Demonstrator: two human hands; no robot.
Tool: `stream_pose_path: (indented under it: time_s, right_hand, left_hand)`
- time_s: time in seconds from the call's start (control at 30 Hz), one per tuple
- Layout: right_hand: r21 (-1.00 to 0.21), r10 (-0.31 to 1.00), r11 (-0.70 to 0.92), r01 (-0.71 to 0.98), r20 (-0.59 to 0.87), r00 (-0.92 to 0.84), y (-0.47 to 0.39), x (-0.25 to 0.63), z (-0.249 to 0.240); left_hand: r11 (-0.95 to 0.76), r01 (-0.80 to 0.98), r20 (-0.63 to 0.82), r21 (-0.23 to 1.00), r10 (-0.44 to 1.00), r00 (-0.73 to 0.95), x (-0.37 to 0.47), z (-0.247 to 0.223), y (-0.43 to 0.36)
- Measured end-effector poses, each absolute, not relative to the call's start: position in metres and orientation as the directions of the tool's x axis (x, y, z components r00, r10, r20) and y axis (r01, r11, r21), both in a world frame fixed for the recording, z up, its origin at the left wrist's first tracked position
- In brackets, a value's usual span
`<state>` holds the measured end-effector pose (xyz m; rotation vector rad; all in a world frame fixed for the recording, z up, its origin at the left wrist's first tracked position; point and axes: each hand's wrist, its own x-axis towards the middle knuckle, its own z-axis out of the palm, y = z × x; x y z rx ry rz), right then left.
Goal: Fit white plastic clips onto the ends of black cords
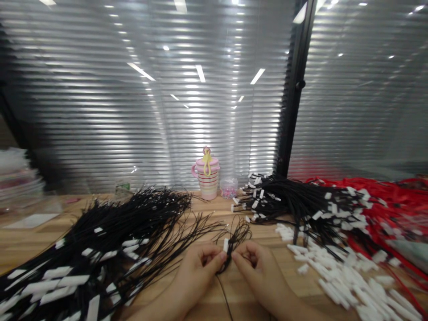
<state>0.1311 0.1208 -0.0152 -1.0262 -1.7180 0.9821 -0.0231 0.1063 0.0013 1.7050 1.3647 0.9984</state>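
Note:
Near the table's front, my left hand [203, 263] is closed in a pinch at a small white tube-like piece [226, 244], which stands upright above the thumb. Just to its right, my right hand [256, 263] has thumb and forefinger pressed together at the black cord [241, 231]. Loops of this thin cord fan out behind both hands, and one strand runs down toward me between the wrists. What exactly lies inside the right fingertips is too small to make out clearly.
A large heap of black cords [130, 218] with white ends lies left. Another black cord bundle [294, 196], loose white pieces [354, 281] and red cords [394, 205] lie right. A striped pink mug [207, 182] and small clear tub [229, 189] stand at the back, before blinds.

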Motion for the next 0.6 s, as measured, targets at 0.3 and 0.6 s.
stream_pose_path:
  time_s: [0.3,0.6]
  right_hand:
    - [-0.982,0.922,0.187,0.034,0.163,-0.350,0.125,0.137,-0.013]
    - [-0.960,0.660,-0.133,-0.248,0.101,-0.744,0.135,0.150,-0.011]
  left_hand:
    - [0.027,-0.026,-0.029,0.999,0.998,-0.057,-0.034,0.025,0.109]
    - [-0.030,-0.435,0.060,0.900,0.997,0.054,-0.040,0.078,0.095]
